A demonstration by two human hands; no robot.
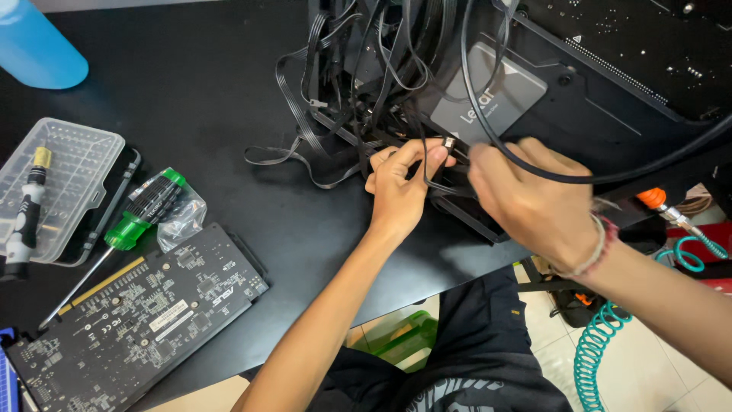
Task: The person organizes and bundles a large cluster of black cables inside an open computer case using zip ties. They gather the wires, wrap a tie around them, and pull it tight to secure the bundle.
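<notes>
My left hand (400, 187) pinches a thin black cable with a small metal-tipped connector (448, 143) at the edge of an open black computer case (610, 84). Just to its right, my right hand (530, 202) has its fingers curled around the same bundle of black cables (358, 69). A thick black cable loops over my right hand. A grey solid-state drive (496, 95) is mounted in the case right behind both hands. The tangle of flat and round cables spills from the case onto the black table (198, 91).
A black graphics card (137, 313) lies at the lower left. Beside it are a green-handled screwdriver (141, 210), a small plastic bag (183, 221) and a clear bit case (53, 183) with a driver on it. A blue bottle (38, 42) stands top left. A teal coiled hose (602, 343) hangs at right.
</notes>
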